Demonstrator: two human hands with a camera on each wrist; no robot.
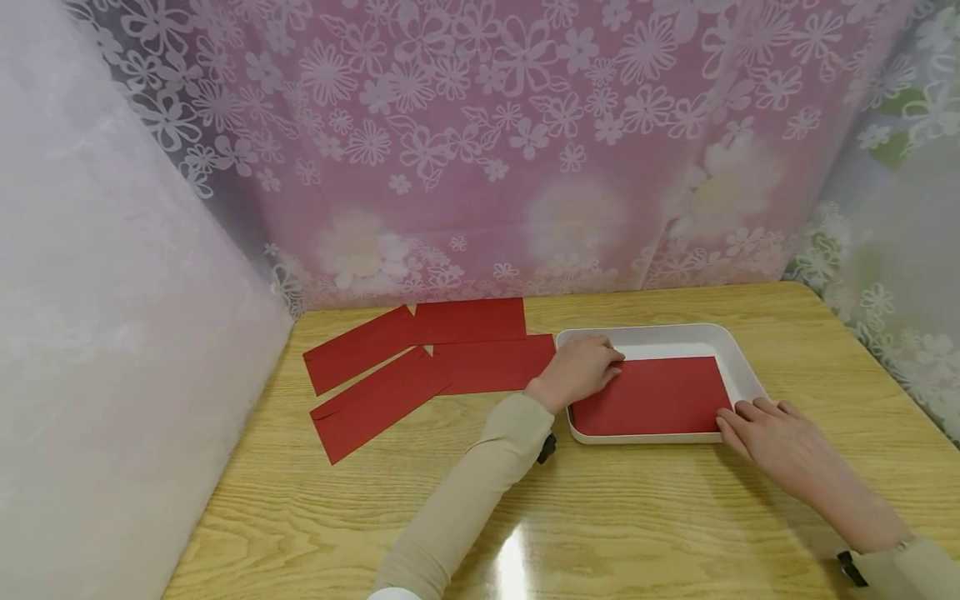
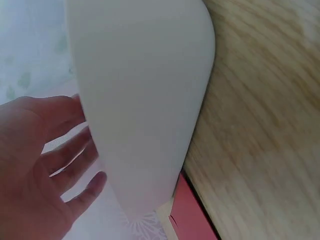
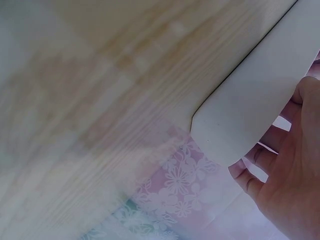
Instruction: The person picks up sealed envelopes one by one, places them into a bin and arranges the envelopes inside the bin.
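Note:
A red envelope (image 1: pixel 652 396) lies flat inside a shallow white tray (image 1: pixel 660 335) in the head view. My left hand (image 1: pixel 581 368) reaches over the tray's left side and pinches the envelope near its far left corner. At the near right corner, my right hand (image 1: pixel 780 442) has its thumb on the envelope's edge, with the fingers bent by the tray's rim. From the left wrist, the tray's outer wall (image 2: pixel 135 100) hides some fingertips of the left hand (image 2: pixel 45 160). The right hand (image 3: pixel 287 155) curves along the rim in the right wrist view.
Several other red envelopes (image 1: pixel 382 404) lie spread on the wooden table (image 1: pixel 315 525) left of the tray, some overlapping. A pink flowered curtain (image 1: pixel 465 208) hangs along the back edge. Pale cloth (image 1: pixel 127 317) closes off the left side.

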